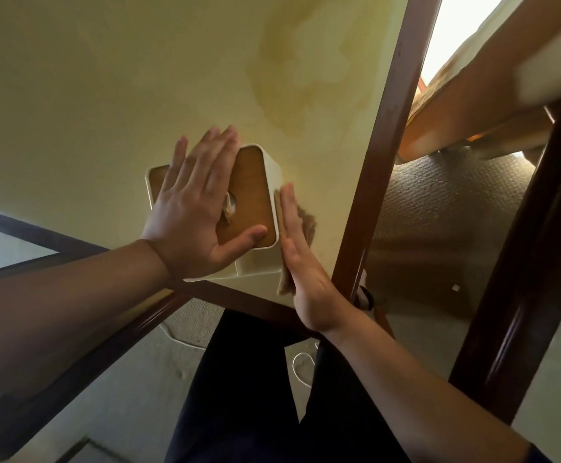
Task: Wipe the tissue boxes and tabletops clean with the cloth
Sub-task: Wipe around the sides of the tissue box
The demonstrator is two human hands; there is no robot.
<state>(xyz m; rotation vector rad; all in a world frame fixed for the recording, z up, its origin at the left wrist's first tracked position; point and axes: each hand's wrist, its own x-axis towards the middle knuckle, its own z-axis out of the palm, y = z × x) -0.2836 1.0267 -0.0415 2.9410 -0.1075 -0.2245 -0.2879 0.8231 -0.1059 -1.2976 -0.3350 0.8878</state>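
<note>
Looking down from the head view, I see my left forearm coming in from the lower left, and my left hand [199,208] lies flat on top of the tissue box [259,262], fingers straight and spread, palm over the wooden lid [250,192]. The fingertips reach past the lid's far edge and the thumb lies along its near edge. A bit of tissue [229,208] pokes up from the lid's opening just beside my palm.

The box itself is white-walled with rounded corners, and it sits on the pale yellow tabletop [105,95] close to the table's near corner, where the dark wood frame [382,145] runs along the edge. A darker, blotchy patch [306,78] shows on the tabletop beyond the box.

On the box's right side, my right hand [301,262] stands on edge with fingers straight and together, pressing the tan cloth [307,222] flat against the box's right wall. Cloth shows past my fingers on the far side and below the heel of my hand. So the box is sandwiched between both hands: left on top, right against its side.

Farther right, beyond the frame, a second table [472,95] appears, blurred, with patterned carpet [439,212] under it. My dark trousers [255,396] fill the bottom centre.
</note>
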